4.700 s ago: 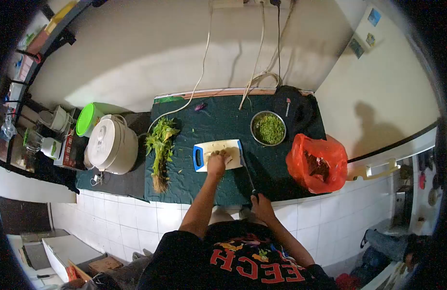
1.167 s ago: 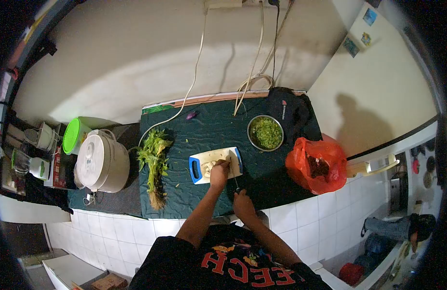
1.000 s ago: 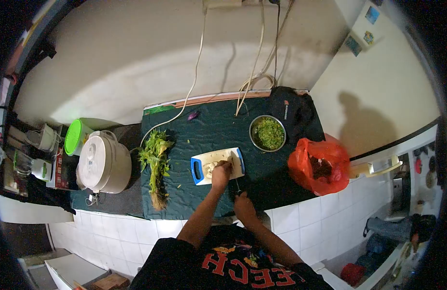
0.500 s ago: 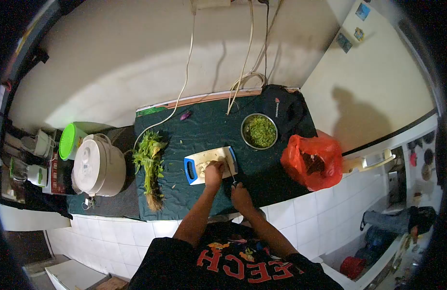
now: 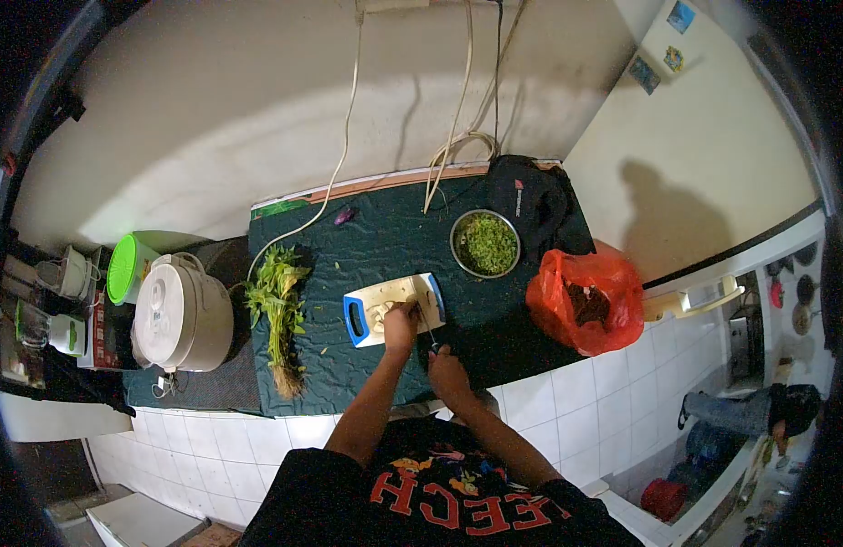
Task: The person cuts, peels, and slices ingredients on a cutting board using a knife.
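Right hand [image 5: 447, 369] is closed around handle of kitchen knife [image 5: 428, 330]; blade points away from person, slants little to left, over right part of cutting board [image 5: 423, 288].
Left hand [image 5: 401, 326] is over board, nearer to white pieces [image 5: 377, 314]; these lie just left of fingers. Its grip: cannot tell.
Board's long axis runs left to right; 1 metal bowl [image 5: 452, 252] stands beyond, to right.

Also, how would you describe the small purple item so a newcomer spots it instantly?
Start at the dark green cloth on the table. Go past the pale cutting board with blue ends toward the wall, where the small purple item lies just right of the white cable. Its purple color sets it apart from the green leafy bunch nearby.
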`<control>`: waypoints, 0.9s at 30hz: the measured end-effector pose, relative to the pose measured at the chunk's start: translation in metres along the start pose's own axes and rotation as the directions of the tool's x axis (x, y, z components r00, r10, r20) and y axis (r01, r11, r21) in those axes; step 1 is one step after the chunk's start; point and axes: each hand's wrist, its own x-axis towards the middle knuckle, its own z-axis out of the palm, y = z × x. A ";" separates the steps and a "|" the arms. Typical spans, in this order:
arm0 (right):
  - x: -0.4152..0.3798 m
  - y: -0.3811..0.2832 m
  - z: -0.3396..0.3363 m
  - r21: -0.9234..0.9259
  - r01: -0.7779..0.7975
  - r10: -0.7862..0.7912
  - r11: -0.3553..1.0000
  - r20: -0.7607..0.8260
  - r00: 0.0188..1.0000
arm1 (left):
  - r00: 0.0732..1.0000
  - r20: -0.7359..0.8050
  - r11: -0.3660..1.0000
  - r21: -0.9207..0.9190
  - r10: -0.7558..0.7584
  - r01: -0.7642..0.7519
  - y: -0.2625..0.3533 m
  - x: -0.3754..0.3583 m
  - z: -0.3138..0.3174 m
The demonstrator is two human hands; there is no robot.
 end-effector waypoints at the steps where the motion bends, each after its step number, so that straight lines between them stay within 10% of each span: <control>1: -0.001 -0.001 -0.001 -0.002 0.009 -0.009 1.000 0.005 1.000 | 0.999 0.013 0.998 -0.046 -0.036 0.037 0.000 0.001 0.000; 17: -0.016 0.033 0.019 -0.086 0.018 -0.022 0.996 -0.049 0.999 | 0.986 0.069 0.986 -0.066 -0.151 0.155 0.003 0.001 -0.007; 20: -0.007 0.036 0.015 -0.080 0.321 -0.331 0.944 -0.252 0.910 | 0.994 0.069 0.989 -0.117 -0.081 0.089 0.003 0.002 -0.009; 27: 0.011 0.011 0.014 -0.018 0.024 -0.025 1.000 -0.023 0.999 | 0.994 0.044 0.995 -0.021 -0.096 0.097 -0.002 0.008 -0.008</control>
